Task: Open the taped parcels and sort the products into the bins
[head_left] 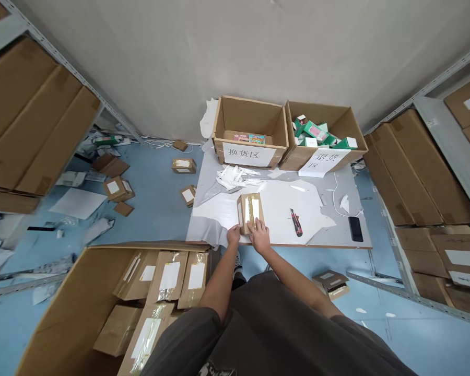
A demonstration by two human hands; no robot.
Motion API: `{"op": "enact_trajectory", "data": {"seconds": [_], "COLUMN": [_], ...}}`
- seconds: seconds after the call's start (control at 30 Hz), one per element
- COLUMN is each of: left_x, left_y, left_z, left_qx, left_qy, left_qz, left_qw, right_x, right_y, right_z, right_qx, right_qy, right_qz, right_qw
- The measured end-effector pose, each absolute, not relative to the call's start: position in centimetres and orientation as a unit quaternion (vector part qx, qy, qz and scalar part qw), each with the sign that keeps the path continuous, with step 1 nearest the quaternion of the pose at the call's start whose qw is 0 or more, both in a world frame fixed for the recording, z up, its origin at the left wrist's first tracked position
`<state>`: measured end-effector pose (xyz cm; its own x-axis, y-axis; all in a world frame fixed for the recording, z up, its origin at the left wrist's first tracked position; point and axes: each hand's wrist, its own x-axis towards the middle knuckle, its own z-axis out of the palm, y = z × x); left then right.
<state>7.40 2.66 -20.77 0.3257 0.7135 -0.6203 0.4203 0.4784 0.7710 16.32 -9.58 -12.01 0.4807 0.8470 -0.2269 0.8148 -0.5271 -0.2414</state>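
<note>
A small taped cardboard parcel (249,210) lies on the low table (337,237) in front of me. My right hand (260,235) rests on its near end with the fingers laid over the top. My left hand (233,234) touches the parcel's near left corner, fingers curled against it. A red-and-black utility knife (296,222) lies on the white sheet to the right of the parcel, apart from both hands.
Two open cartons with paper labels stand at the table's far edge: the left one (250,128) nearly empty, the right one (324,137) holding green boxes. A phone (355,228) lies at the table's right. A large carton of parcels (102,303) stands at my left. Shelves flank both sides.
</note>
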Motion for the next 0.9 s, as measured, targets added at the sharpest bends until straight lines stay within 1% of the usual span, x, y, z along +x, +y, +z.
{"op": "enact_trajectory", "data": {"seconds": [0.07, 0.13, 0.2, 0.27, 0.33, 0.4, 0.47, 0.57, 0.67, 0.77, 0.83, 0.9], "left_x": [7.0, 6.9, 7.1, 7.4, 7.7, 7.7, 7.5, 7.2, 7.1, 7.3, 7.4, 7.6], "left_y": [3.6, 4.1, 4.2, 3.9, 3.7, 3.5, 3.6, 3.9, 3.5, 1.9, 0.4, -0.5], "left_z": [-20.0, -18.7, -17.2, -16.0, -15.4, -15.4, -15.8, -16.3, -16.2, -15.6, -15.1, -14.5], "left_qx": [0.514, 0.564, 0.663, 0.752, 0.783, 0.779, 0.772, 0.766, 0.747, 0.709, 0.700, 0.711], "left_qy": [0.586, 0.567, 0.490, 0.401, 0.366, 0.374, 0.380, 0.377, 0.375, 0.396, 0.407, 0.416], "left_qz": [0.118, 0.127, 0.116, 0.079, 0.037, 0.014, 0.012, 0.038, 0.072, 0.087, 0.088, 0.081], "left_qw": [0.615, 0.587, 0.554, 0.517, 0.502, 0.503, 0.509, 0.519, 0.543, 0.577, 0.580, 0.561], "right_x": [15.9, 16.3, 18.0, 20.8, 24.5, 28.4, 32.0, 35.6, 37.3, 37.5, 37.0, 35.9], "right_y": [-9.2, -9.6, -10.8, -12.9, -15.6, -18.4, -20.8, -23.0, -23.6, -23.2, -22.2, -20.3], "right_z": [-12.2, -12.3, -12.5, -12.6, -12.7, -12.8, -13.1, -14.4, -16.1, -16.9, -16.4, -15.1], "right_qx": [-0.852, -0.839, -0.830, -0.844, -0.882, -0.924, -0.953, -0.955, -0.942, -0.926, -0.914, -0.900], "right_qy": [-0.494, -0.508, -0.504, -0.459, -0.366, -0.256, -0.139, -0.080, -0.074, -0.090, -0.107, -0.131], "right_qz": [0.161, 0.165, 0.157, 0.121, 0.099, 0.127, 0.194, 0.241, 0.289, 0.322, 0.336, 0.348], "right_qw": [0.063, 0.107, 0.178, 0.249, 0.280, 0.255, 0.186, 0.154, 0.155, 0.176, 0.198, 0.225]}}
